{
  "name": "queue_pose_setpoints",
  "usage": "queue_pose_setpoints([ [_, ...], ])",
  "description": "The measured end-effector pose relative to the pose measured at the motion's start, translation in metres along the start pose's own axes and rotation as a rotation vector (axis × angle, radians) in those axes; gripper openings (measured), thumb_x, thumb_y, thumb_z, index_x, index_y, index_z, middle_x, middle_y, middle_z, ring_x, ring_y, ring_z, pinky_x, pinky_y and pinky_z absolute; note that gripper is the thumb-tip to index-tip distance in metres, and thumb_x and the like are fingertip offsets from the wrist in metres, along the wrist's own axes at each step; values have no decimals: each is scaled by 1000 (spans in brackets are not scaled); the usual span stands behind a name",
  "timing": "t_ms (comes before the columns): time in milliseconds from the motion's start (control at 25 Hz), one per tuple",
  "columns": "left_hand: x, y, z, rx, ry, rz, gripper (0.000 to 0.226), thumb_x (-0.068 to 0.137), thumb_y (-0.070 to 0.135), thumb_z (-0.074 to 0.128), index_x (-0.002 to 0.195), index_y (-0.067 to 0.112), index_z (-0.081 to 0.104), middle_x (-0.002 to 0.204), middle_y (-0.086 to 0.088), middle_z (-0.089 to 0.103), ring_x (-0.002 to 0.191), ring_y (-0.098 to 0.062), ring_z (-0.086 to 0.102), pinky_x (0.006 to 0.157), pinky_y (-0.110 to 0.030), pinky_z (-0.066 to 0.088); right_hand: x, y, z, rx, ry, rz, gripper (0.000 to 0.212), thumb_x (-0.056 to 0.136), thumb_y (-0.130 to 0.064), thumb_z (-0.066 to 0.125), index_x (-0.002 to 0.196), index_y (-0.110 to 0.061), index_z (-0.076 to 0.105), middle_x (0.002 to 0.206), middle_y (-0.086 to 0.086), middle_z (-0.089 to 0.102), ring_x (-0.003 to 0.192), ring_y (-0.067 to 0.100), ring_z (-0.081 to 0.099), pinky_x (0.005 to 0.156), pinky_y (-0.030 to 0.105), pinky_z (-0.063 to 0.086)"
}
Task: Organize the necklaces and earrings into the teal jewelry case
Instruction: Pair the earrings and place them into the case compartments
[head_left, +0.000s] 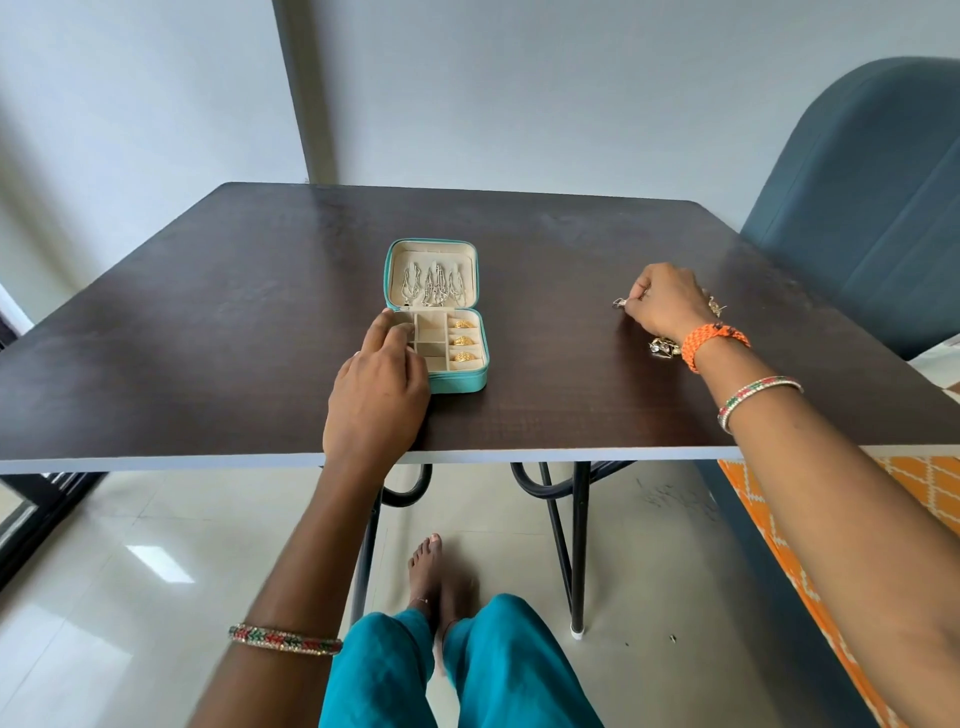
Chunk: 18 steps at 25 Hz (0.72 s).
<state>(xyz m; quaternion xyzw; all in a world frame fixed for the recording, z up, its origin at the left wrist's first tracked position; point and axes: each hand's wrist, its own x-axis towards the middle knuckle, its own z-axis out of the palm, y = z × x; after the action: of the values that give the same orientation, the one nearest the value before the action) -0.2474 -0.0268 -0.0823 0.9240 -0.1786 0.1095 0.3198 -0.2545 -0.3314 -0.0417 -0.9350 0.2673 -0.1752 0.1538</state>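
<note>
The teal jewelry case (470, 382) lies open in the middle of the dark table (208, 322). Silver necklaces (434, 285) hang in its raised lid. Three gold pieces (462, 340) fill the right-hand slots of its base. My left hand (382, 382) rests on the case's left side, fingers over the left compartments. My right hand (667, 301) is far to the right on the table and pinches a small silver earring (620, 302) at its fingertips. More loose earrings (664, 346) lie beside my right wrist, partly hidden by it.
A blue upholstered chair (872, 208) stands at the table's right corner, with an orange patterned cloth (930, 493) below it. Grey walls rise behind the table. Under the table are its black metal legs (576, 545) and my feet on a pale tiled floor.
</note>
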Motion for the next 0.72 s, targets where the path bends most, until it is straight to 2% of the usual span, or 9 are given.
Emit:
queue_pose_setpoints([
  [80,0,0,1,-4,-4,-2,41,100,27,29,138,17,42,155,6,25,122,-25,50,96,-42,47,2,4,-1,83,-10,-18,12,84,-4,58,81,-8,69,95,13,70,98,32,62,89,33,46],
  [160,1,-1,2,-7,-10,1,42,100,28,29,138,17,42,155,5,25,123,-25,49,95,-43,48,6,10,-1,148,-47,-8,14,84,-1,58,90,-6,69,92,12,67,92,25,61,83,24,43],
  [320,2,-2,3,-17,-18,-3,42,100,30,29,139,18,41,155,6,25,124,-23,49,94,-44,50,15,27,-3,304,-24,89,22,79,3,67,82,-19,65,91,8,65,85,21,62,89,34,51],
  [400,2,-3,4,-16,-17,-8,42,100,30,29,139,18,41,155,6,24,125,-24,48,94,-44,50,17,33,-3,315,33,80,27,81,4,63,75,-22,64,93,10,66,73,13,58,84,30,50],
  [440,2,-3,4,-15,-16,-7,41,100,30,29,138,18,42,155,6,24,125,-24,49,94,-44,50,17,36,-2,307,55,66,31,83,4,60,71,-25,63,96,10,66,76,13,58,84,30,49],
  [520,2,-3,4,-16,-16,-5,41,100,29,29,137,18,42,155,6,24,124,-24,49,92,-44,51,17,37,-1,273,93,49,36,86,0,54,65,-29,63,100,13,68,94,24,62,90,36,52],
  [560,3,-3,4,-17,-17,-6,41,100,29,30,137,18,43,155,6,24,124,-24,49,92,-44,51,17,34,0,249,110,40,36,87,-4,52,65,-29,63,99,12,68,97,27,62,90,39,52],
  [640,3,-3,4,-15,-18,-11,41,100,29,30,137,18,43,155,6,24,125,-24,49,93,-43,51,13,22,-1,188,132,3,23,86,-15,55,68,-25,65,94,9,70,94,28,63,86,39,53],
  [720,2,-3,4,-15,-19,-13,41,100,29,30,137,18,43,155,6,24,125,-23,48,93,-43,51,10,9,0,45,105,-52,12,81,-28,62,71,-24,67,96,5,69,99,30,61,86,38,52],
])
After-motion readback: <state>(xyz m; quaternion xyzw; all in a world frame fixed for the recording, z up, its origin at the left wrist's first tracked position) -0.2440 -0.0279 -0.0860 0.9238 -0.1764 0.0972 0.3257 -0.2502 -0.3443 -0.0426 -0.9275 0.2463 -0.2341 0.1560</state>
